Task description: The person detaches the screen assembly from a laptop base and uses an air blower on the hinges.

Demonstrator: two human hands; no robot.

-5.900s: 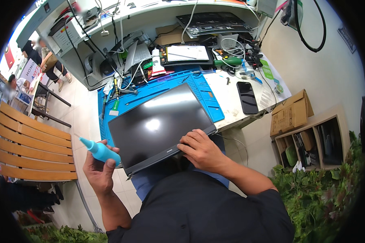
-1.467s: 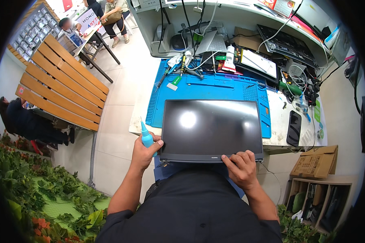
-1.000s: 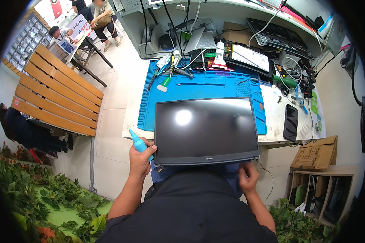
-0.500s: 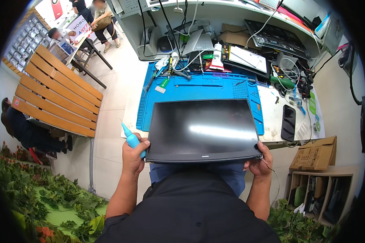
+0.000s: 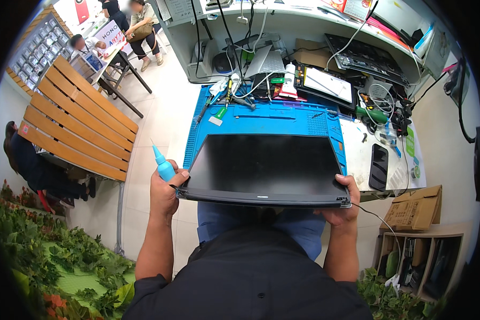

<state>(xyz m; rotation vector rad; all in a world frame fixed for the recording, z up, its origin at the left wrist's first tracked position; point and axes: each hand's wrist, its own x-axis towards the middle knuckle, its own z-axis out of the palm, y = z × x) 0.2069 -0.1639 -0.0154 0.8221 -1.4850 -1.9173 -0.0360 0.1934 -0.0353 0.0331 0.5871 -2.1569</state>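
A black laptop screen panel (image 5: 266, 165) spans the space between my hands, its near edge over my lap and its far edge over the blue mat. My left hand (image 5: 165, 189) is closed on its near left corner, thumb on the front frame. That same hand also holds a light blue squeeze bottle (image 5: 165, 169) with a thin needle tip pointing up and away. At the near right corner, my right hand (image 5: 344, 202) grips the panel, with the thumb on top and the fingers partly hidden beneath. A thin cable (image 5: 378, 217) runs beside the right hand.
Under the panel's far part lies a blue work mat (image 5: 266, 124) on a white bench. A phone (image 5: 378, 167) rests to the right. Tools, cables and an open device (image 5: 325, 85) crowd the back. A wooden slatted table (image 5: 80, 122) stands left; a cardboard box (image 5: 413, 208) sits right.
Both hands have tilted the panel, bringing its near edge up. The bright reflection has left the screen. My left hand and the bottle have shifted slightly left and away.
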